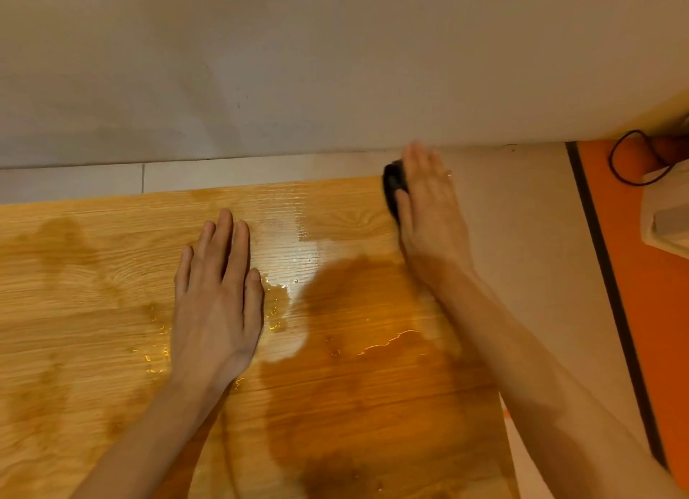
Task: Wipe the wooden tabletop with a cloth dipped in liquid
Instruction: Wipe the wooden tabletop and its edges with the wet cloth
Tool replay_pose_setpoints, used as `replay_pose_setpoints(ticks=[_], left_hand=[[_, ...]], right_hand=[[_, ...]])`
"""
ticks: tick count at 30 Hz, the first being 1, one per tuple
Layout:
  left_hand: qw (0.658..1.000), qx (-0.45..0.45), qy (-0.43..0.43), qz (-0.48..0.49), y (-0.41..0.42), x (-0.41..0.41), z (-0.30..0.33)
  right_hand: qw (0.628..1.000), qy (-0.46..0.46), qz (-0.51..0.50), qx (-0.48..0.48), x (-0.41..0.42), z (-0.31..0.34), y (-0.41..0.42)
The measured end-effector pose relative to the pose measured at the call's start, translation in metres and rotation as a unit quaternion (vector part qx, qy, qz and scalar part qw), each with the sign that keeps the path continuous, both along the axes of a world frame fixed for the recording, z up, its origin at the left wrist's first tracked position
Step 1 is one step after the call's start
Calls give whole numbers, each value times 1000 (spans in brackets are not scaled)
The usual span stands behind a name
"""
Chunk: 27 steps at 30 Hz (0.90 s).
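Observation:
The wooden tabletop [93,331] fills the lower left, light oak grain with wet sheen and puddles [283,260] near its middle. My left hand [218,297] lies flat on the wet wood, fingers together and extended, holding nothing. My right hand [428,208] lies flat at the top's far right corner, pressing a dark cloth [391,189]. Only the cloth's left edge shows from under the palm and fingers. A ring sits on one finger of the right hand.
A pale wall [335,62] rises just behind the table. Light floor [529,237] runs along the table's right edge. Further right lies an orange mat [652,331] with a black border, a black cable [622,163] and a white object [667,208].

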State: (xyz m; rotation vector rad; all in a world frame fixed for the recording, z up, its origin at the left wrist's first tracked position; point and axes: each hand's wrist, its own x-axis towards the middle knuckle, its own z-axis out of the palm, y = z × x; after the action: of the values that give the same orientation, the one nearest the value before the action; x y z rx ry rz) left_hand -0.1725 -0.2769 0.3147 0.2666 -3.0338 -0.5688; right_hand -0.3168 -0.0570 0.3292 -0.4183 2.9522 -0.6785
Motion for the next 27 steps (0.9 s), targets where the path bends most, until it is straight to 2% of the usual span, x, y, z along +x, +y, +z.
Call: replay_pose_setpoints(ticks=[2, 4, 9, 12, 16, 18, 21, 24, 27], left_hand=[[1000, -1, -2, 3, 0, 0, 0], [1000, -3, -2, 6, -1, -1, -1], [1000, -13, 12, 5, -3, -2, -3], [1000, -11, 17, 6, -1, 0, -5], [1000, 0, 25, 13, 0, -1, -5], [1000, 0, 26, 16, -1, -2, -5], [999, 0, 28, 18, -4, -4, -5], [999, 2, 31, 15, -6, -6, -7], [999, 1, 34, 17, -4, -6, -7]], right_hand=[[993, -7, -116, -12, -5, 1, 21], [988, 9, -148, 37, -3, -2, -6], [996, 34, 63, 51, 11, -9, -99], [994, 37, 91, 42, 28, -12, -79], [986, 50, 153, 48, 131, -9, -31], [979, 42, 190, 56, 135, -11, -24], [983, 44, 169, 63, 68, -7, -53], [995, 29, 82, 54, 9, -4, -81], [993, 50, 78, 78, 48, -10, -74]])
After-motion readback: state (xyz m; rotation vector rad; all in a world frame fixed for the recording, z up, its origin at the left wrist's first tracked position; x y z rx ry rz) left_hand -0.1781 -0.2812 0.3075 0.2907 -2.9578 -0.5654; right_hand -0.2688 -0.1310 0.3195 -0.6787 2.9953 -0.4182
